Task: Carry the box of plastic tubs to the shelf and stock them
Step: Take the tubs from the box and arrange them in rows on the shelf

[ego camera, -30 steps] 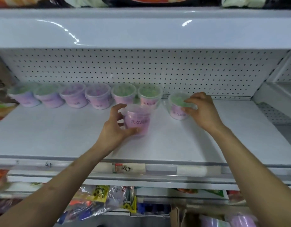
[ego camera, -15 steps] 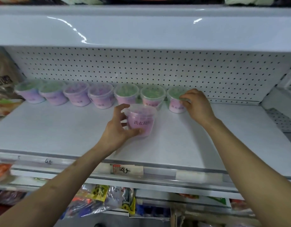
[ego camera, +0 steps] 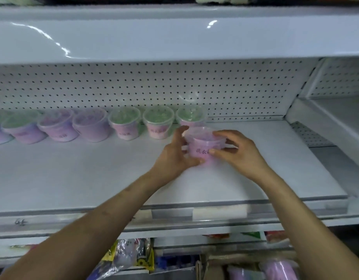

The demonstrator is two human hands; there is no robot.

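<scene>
Head view shows both hands meeting on one pink tub (ego camera: 203,147), where a second ago only the left hand (ego camera: 175,156) held it while the right hand (ego camera: 242,153) was setting a green-filled tub (ego camera: 189,116) at the end of the row of tubs (ego camera: 89,126). That tub now stands released, closing the line along the back of the shelf (ego camera: 83,178), and the right hand has come across. Its thumb lies on the pink tub's printed wall and its fingers curl over the rim, while the left hand's thumb and fingers wrap the near and far sides, so both hands are clamped on it. The pink tub has also shifted rightward and sits just in front of the row's last tub; whether its base rests on the shelf or hangs just above it cannot be told. I judge this to be a handover or a two-handed placing into the next free spot to the right, with much bare shelf left to fill. The tubs are round, tapered, translucent plastic with clear snap lids, their contents tinted pink, purple or green. Smooth white painted metal forms the shelf, backed by a perforated pegboard panel (ego camera: 134,87). Below, a cardboard box (ego camera: 201,266) holds more tubs.
</scene>
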